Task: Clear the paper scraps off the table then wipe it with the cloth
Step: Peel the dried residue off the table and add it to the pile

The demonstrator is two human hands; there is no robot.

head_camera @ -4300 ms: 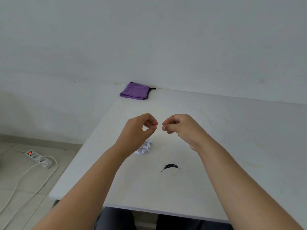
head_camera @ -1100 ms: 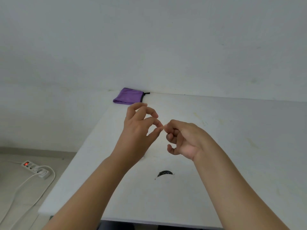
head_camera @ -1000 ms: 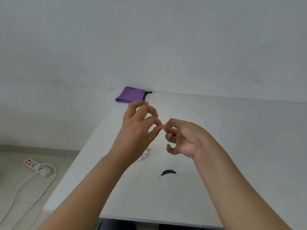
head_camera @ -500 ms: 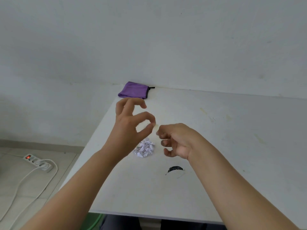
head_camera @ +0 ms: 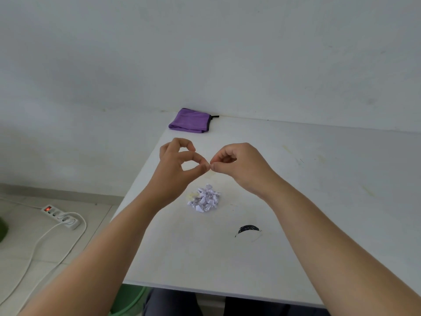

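A small pile of white paper scraps (head_camera: 205,199) lies on the white table (head_camera: 319,179), with a pale yellowish bit (head_camera: 190,196) at its left. A folded purple cloth (head_camera: 190,121) sits in the table's far left corner against the wall. My left hand (head_camera: 175,172) and my right hand (head_camera: 241,167) hover above the pile, each with thumb and forefinger pinched. The two pinches touch tip to tip. Anything between the fingertips is too small to see.
A black curved mark (head_camera: 248,229) is on the table near its front edge. On the floor to the left lies a white power strip (head_camera: 61,216) with a red light and cables. Something green (head_camera: 129,299) stands under the table's front left corner.
My hands pulled slightly apart half a second ago and have come back together fingertip to fingertip. The view tilted down, so the scrap pile now shows fully between my forearms.
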